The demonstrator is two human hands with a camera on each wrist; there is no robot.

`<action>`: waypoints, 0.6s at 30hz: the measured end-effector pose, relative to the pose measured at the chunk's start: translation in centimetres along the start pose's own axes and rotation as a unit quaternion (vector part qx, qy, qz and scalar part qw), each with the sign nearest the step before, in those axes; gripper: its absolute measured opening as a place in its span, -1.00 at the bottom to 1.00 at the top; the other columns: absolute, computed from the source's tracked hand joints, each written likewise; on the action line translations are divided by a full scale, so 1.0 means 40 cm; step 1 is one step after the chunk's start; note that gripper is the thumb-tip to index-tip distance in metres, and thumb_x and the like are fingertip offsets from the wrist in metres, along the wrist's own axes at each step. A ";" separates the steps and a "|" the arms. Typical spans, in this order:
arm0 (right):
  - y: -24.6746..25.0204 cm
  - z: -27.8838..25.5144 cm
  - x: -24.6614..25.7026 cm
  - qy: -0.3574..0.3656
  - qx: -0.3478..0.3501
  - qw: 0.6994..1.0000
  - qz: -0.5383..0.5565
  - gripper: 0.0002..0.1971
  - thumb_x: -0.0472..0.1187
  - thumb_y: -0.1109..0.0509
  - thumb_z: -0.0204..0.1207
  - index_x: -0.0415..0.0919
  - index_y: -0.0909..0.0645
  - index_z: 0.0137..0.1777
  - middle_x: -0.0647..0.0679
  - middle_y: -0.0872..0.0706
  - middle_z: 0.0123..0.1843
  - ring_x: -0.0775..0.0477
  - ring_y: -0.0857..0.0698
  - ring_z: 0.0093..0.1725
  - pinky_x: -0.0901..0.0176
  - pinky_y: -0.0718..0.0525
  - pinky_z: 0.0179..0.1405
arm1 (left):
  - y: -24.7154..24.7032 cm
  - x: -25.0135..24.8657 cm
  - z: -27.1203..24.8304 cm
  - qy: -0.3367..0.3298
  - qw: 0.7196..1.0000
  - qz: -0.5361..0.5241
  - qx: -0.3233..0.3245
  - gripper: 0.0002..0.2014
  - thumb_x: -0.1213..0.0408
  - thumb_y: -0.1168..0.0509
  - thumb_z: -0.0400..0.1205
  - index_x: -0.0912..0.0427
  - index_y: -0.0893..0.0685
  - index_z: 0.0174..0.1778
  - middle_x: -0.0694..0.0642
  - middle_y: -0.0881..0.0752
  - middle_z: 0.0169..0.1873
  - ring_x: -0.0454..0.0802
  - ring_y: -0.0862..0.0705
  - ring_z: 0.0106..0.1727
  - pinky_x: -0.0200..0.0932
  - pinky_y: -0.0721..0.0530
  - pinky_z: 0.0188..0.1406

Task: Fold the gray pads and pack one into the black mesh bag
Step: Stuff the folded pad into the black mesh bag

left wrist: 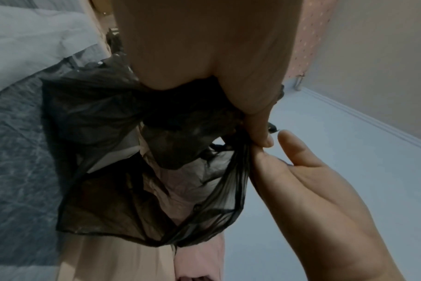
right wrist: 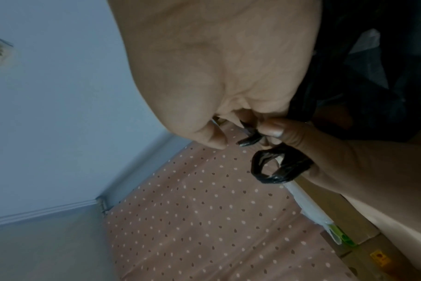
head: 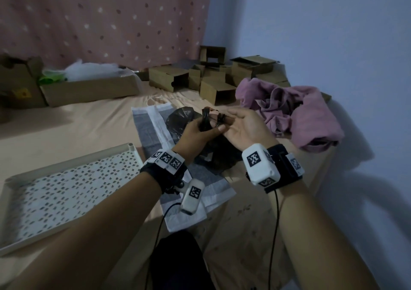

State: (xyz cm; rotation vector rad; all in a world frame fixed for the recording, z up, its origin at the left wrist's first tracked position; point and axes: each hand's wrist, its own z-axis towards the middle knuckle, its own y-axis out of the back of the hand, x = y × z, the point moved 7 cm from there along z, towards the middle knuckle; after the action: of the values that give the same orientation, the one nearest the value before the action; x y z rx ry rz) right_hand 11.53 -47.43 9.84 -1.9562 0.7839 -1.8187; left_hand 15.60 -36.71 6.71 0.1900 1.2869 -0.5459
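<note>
The thin black bag (head: pixel 178 120) is lifted off the bed in front of me. My left hand (head: pixel 205 131) grips its gathered neck, and one handle strip (head: pixel 205 115) sticks up from the fist. My right hand (head: pixel 233 123) is palm up against the left, its fingertips pinching the other handle strip (right wrist: pixel 250 136). In the right wrist view a black handle loop (right wrist: pixel 276 167) lies around a finger of the left hand. Through the bag (left wrist: pixel 132 180) a pale folded pad (left wrist: pixel 180 188) shows inside. A gray pad (head: pixel 149 131) with white borders lies flat under the bag.
A white perforated tray (head: pixel 66 185) sits at the left. Several small cardboard boxes (head: pixel 200 78) and a large open box (head: pixel 89 89) line the back. A crumpled pink cloth (head: pixel 300 111) lies at the right, near the bed's edge and the wall.
</note>
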 end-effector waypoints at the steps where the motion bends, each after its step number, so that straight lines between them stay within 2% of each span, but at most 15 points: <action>1: 0.002 -0.001 0.002 0.002 -0.006 1.000 -0.016 -0.57 -0.41 -0.13 0.69 -0.70 -0.38 0.47 -0.61 -0.62 0.32 -0.45 -0.67 0.21 0.00 -0.63 0.31 | 0.006 0.006 0.000 0.016 1.000 0.007 -0.007 -0.87 0.41 -0.45 0.60 0.30 -0.76 0.05 0.22 -0.83 -0.04 0.08 -0.80 0.04 -0.02 -0.74 0.10; 3: 0.009 -0.003 0.008 0.009 -0.033 0.997 -0.064 -0.78 -0.44 -0.12 0.68 -0.55 -0.50 0.21 -0.50 -0.71 0.03 -0.37 -0.71 0.01 0.00 -0.67 0.02 | 0.017 0.015 -0.001 0.039 0.999 0.031 -0.019 -0.92 0.42 -0.46 0.59 0.29 -0.78 -0.02 0.18 -0.83 -0.15 0.02 -0.81 -0.08 -0.07 -0.74 0.00; 5: 0.030 -0.004 0.014 0.029 -0.086 0.988 -0.121 -0.89 -0.46 -0.15 0.67 -0.38 -0.51 0.04 -0.37 -0.74 -0.10 -0.29 -0.77 -0.11 -0.07 -0.76 -0.01 | 0.018 0.017 -0.005 0.040 0.998 0.047 -0.020 -0.91 0.43 -0.47 0.58 0.37 -0.79 -0.04 0.23 -0.82 -0.15 0.04 -0.81 -0.10 -0.01 -0.77 0.02; 7: 0.063 0.000 0.030 0.068 -0.142 0.970 -0.185 -0.84 -0.46 -0.25 0.64 -0.31 -0.58 0.14 -0.32 -0.78 -0.05 -0.24 -0.82 -0.14 -0.04 -0.83 -0.11 | 0.027 0.018 -0.007 0.034 0.998 0.036 -0.051 -0.91 0.43 -0.47 0.59 0.39 -0.79 -0.05 0.27 -0.82 -0.15 0.09 -0.80 -0.10 0.09 -0.78 0.10; 10: 0.096 0.002 0.061 0.148 -0.176 0.947 -0.225 -0.69 -0.40 -0.41 0.57 -0.24 -0.68 0.30 -0.24 -0.78 0.18 -0.14 -0.81 0.04 0.01 -0.83 -0.09 | 0.056 0.012 -0.007 0.032 0.993 0.006 -0.115 -0.80 0.36 -0.48 0.59 0.47 -0.76 -0.02 0.35 -0.80 -0.15 0.27 -0.80 -0.06 0.28 -0.76 0.12; 12: 0.087 0.004 0.060 0.162 -0.138 0.942 -0.258 -0.57 -0.33 -0.49 0.54 -0.22 -0.64 0.42 -0.12 -0.74 0.29 -0.07 -0.76 0.19 0.06 -0.81 0.04 | 0.072 0.009 -0.002 0.038 0.990 0.003 -0.137 -0.71 0.31 -0.49 0.59 0.52 -0.71 0.01 0.37 -0.80 -0.16 0.30 -0.81 -0.08 0.33 -0.76 0.07; 15: 0.051 0.016 0.032 0.152 -0.050 0.916 -0.368 -0.31 -0.23 -0.62 0.46 -0.18 -0.48 0.59 0.11 -0.57 0.40 0.11 -0.58 0.38 0.20 -0.57 0.25 | 0.071 0.007 0.002 0.052 0.990 -0.014 -0.128 -0.66 0.26 -0.48 0.60 0.51 -0.71 0.09 0.49 -0.78 -0.02 0.34 -0.80 0.01 0.33 -0.74 0.14; 16: 0.036 0.018 0.022 0.158 -0.024 0.902 -0.401 -0.30 -0.25 -0.65 0.43 -0.16 -0.50 0.57 0.14 -0.57 0.37 0.17 -0.57 0.37 0.22 -0.52 0.29 | 0.064 0.004 -0.001 0.056 0.991 -0.023 -0.116 -0.66 0.27 -0.48 0.60 0.51 -0.72 0.12 0.51 -0.77 0.03 0.37 -0.79 0.06 0.32 -0.73 0.18; 17: 0.024 0.021 0.012 0.168 -0.001 0.889 -0.426 -0.38 -0.30 -0.66 0.40 -0.11 -0.60 0.47 0.15 -0.64 0.30 0.23 -0.63 0.29 0.24 -0.53 0.28 | 0.057 0.001 -0.003 0.058 0.992 -0.030 -0.106 -0.66 0.29 -0.47 0.61 0.51 -0.71 0.15 0.51 -0.76 0.06 0.39 -0.78 0.10 0.29 -0.73 0.20; 18: 0.014 0.021 0.003 0.180 0.014 0.880 -0.439 -0.52 -0.35 -0.66 0.39 -0.03 -0.70 0.29 0.16 -0.75 0.19 0.26 -0.72 0.16 0.25 -0.59 0.22 | 0.050 -0.002 -0.005 0.059 0.993 -0.034 -0.097 -0.68 0.32 -0.46 0.61 0.51 -0.71 0.17 0.50 -0.77 0.07 0.38 -0.78 0.11 0.24 -0.74 0.19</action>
State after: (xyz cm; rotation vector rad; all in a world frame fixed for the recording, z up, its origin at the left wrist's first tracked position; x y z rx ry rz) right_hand 12.26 -48.03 9.51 -2.1572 -0.1304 -2.7202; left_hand 16.39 -34.88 6.38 0.0158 1.4563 -0.4686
